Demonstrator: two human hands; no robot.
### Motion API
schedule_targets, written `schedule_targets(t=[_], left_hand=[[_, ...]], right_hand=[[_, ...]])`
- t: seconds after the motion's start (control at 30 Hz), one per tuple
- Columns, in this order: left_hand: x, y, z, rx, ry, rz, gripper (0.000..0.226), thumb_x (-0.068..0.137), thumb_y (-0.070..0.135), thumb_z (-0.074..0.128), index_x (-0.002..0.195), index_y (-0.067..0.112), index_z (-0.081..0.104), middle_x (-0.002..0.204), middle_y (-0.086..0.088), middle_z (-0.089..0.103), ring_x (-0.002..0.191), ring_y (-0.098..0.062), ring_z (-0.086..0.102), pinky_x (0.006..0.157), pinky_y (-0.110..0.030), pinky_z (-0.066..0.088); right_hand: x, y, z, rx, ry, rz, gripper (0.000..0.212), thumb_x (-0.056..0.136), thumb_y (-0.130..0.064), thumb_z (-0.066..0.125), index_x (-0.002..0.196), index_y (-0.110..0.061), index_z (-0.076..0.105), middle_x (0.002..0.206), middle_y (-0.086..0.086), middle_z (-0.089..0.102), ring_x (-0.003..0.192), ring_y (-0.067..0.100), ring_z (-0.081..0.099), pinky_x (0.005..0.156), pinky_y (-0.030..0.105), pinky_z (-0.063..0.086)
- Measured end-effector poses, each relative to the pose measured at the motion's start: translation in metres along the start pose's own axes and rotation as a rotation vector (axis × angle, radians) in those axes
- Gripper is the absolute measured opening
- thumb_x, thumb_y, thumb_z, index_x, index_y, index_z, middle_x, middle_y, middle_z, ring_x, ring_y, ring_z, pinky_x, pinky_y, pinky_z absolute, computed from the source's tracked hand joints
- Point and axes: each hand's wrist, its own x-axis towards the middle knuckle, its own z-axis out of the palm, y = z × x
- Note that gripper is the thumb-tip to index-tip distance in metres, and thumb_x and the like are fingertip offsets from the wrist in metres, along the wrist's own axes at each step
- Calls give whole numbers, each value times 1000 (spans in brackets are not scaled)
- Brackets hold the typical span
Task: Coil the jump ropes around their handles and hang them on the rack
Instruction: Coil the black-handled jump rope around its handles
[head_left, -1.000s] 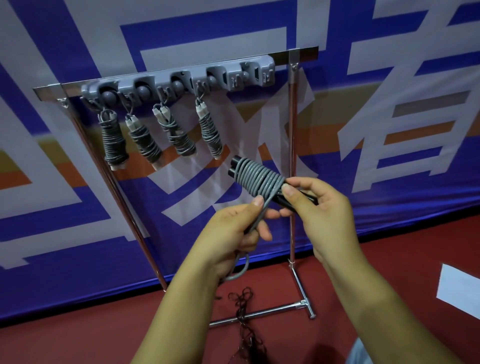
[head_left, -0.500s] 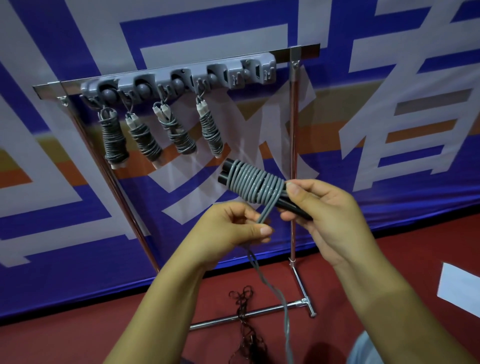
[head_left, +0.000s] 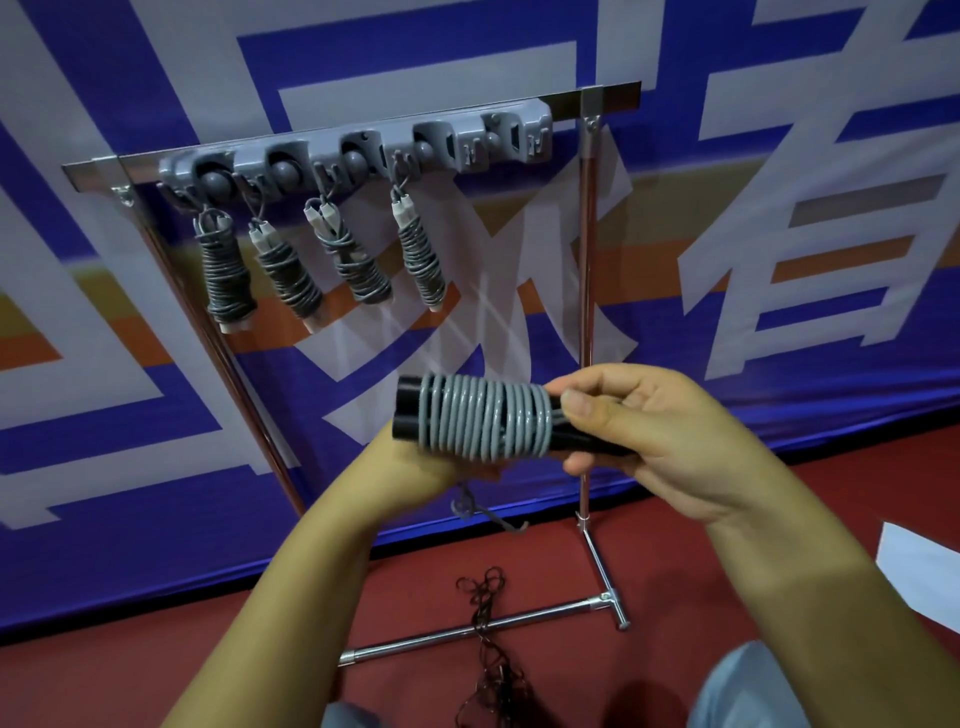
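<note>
Right hand (head_left: 670, 436) grips two black handles (head_left: 576, 439) wrapped in grey rope (head_left: 483, 423); left hand (head_left: 415, 467) underneath; four coiled ropes (head_left: 322, 265) hang on rack (head_left: 358, 156).

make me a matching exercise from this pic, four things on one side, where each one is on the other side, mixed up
Things
1. black-handled jump rope
2. four coiled jump ropes
3. dark tangled cord
4. white sheet

Places
A. hanging from the grey hook strip on the rack
B. on the red floor at the right edge of the view
C. held between the left hand and the right hand
D. on the floor across the rack's bottom bar

Pairs: 1-C, 2-A, 3-D, 4-B
</note>
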Motion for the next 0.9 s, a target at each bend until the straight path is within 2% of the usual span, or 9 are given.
schedule_targets(t=[0.07,0.17,0.27,0.37,0.5,0.57,0.67,0.8,0.9], left_hand=[[1,1,-6,46,-98,111,24,79,-9,59,74,14,60,66,5,61,59,-11,59,57,-26,49],[7,4,-6,-16,-134,75,15,74,-5,69,77,9,63,67,3,68,61,-9,64,59,-23,52],[13,6,-4,119,-58,84,8,74,3,75,76,6,68,68,4,69,65,-3,64,63,-15,49],[16,8,-6,208,40,98,15,67,10,81,70,13,66,60,11,65,59,1,59,61,-13,47],[19,11,-6,316,135,118,24,62,20,85,67,18,62,54,12,60,51,-1,54,53,-16,46],[17,14,-5,399,168,150,25,61,22,86,67,18,62,54,11,59,54,-2,54,53,-14,44],[14,15,-4,530,251,216,28,60,28,85,66,17,60,59,10,58,60,-10,56,58,-15,44],[7,14,-6,668,380,333,32,62,30,85,64,16,57,56,10,50,53,-10,50,49,-16,36],[1,18,-2,779,418,418,28,66,32,75,64,14,53,59,8,46,50,-18,45,44,-27,39]], right_hand=[[0,-2,-3,-21,-89,32,18,67,-21,67,79,-11,76,80,10,73,71,19,70,52,19,53],[-2,-5,-6,-93,-198,60,12,70,-18,72,80,-12,77,76,9,72,66,18,68,52,20,53],[-5,-9,-8,-200,-272,92,14,72,-14,67,84,-9,73,73,8,71,57,16,66,53,20,53],[-6,-13,-9,-317,-327,118,22,71,-16,66,90,-5,70,73,5,72,53,14,65,55,20,52],[-3,-12,-8,-429,-367,180,23,71,-21,69,89,-7,70,74,6,72,54,15,66,58,19,52],[-1,-8,-8,-485,-379,216,17,75,-18,71,87,-7,69,75,7,72,55,15,66,59,19,52],[-1,-1,-9,-527,-334,245,5,82,-12,69,83,-10,65,71,6,71,54,13,65,60,20,53],[0,5,-10,-613,-171,220,19,82,-21,71,82,-9,56,69,9,71,59,17,68,64,27,54],[5,11,-6,-776,-77,204,21,83,-27,71,85,-13,55,73,5,72,61,15,71,75,39,56]])
